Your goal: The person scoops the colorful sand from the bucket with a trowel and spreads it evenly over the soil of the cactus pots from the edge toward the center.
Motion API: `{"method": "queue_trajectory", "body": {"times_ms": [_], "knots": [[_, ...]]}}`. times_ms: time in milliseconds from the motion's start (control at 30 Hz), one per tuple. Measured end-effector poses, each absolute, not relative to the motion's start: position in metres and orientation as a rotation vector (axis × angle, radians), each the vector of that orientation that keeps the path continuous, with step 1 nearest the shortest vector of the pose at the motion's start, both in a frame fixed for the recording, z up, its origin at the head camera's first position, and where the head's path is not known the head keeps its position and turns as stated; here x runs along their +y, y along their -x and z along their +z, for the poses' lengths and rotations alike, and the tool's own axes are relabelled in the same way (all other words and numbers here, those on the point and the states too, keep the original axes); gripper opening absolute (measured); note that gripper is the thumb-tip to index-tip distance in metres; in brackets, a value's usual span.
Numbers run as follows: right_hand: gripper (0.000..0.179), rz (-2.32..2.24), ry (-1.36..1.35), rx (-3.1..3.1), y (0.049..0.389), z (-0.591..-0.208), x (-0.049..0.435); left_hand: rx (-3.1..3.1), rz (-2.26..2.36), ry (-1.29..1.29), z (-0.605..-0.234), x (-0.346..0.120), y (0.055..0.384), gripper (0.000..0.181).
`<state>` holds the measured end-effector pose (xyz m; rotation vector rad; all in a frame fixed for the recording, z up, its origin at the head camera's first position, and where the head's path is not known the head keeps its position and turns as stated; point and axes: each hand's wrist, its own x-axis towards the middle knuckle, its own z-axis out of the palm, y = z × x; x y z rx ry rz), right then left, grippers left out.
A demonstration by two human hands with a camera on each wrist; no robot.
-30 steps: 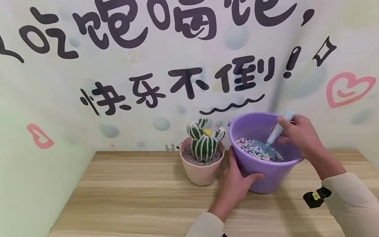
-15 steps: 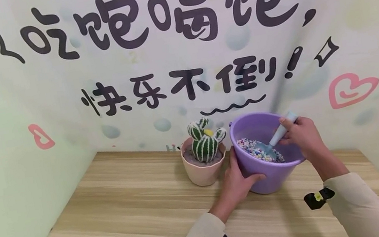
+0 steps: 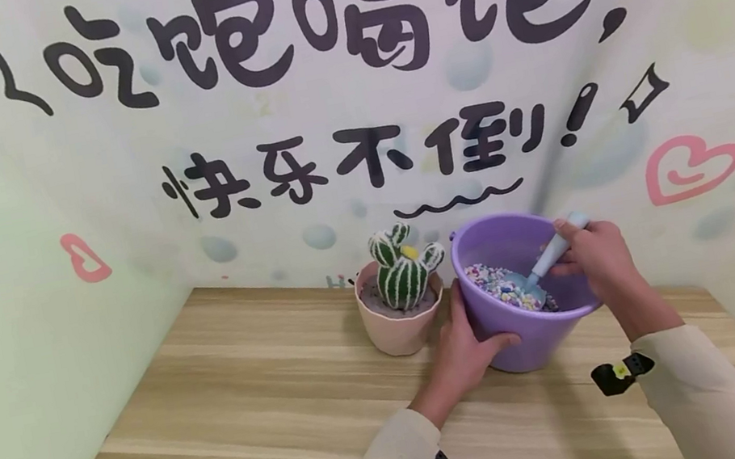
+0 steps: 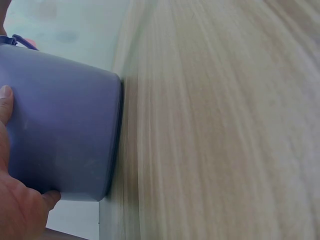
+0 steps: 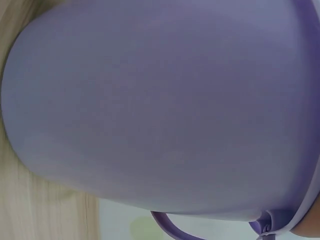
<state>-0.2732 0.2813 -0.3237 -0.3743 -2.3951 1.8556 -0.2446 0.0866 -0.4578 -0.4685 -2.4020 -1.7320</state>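
A purple bucket point(image 3: 530, 336) stands tilted on the wooden table, with multicoloured pebble-like bits point(image 3: 499, 287) inside. My left hand point(image 3: 463, 352) holds its left side, thumb across the front and fingers round the side; the left wrist view shows the thumb and a fingertip against the bucket wall point(image 4: 65, 120). My right hand point(image 3: 601, 254) reaches over the right rim and grips the handle of a light blue toy shovel point(image 3: 552, 254). The shovel's blade sits among the bits, partly buried. In the right wrist view the bucket wall point(image 5: 160, 105) fills most of the picture.
A knitted cactus in a pink pot point(image 3: 403, 330) stands close to the left of the bucket and my left hand. Behind both is a printed wall point(image 3: 309, 231) with large black lettering. The wooden table point(image 3: 242, 399) stretches to the left and front.
The shovel has shifted slightly rightward within the bits, my right hand with it. The head view has moved a little. My left hand keeps its hold on the bucket.
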Motion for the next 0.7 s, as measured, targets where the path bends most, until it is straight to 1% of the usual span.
{"method": "queue_trajectory", "body": {"times_ms": [333, 700], "knots": [[0.057, 1.938, 0.422, -2.335, 0.2768, -0.3212, 0.2811, -2.414, -1.712, 0.457, -0.4589, 0.0868, 0.2456, 0.117], [0.041, 2.068, 0.498, -2.164, 0.2773, -0.3167, 0.2784, -2.417, -1.685, 0.455, -0.4601, 0.0871, 0.2472, 0.118]]}}
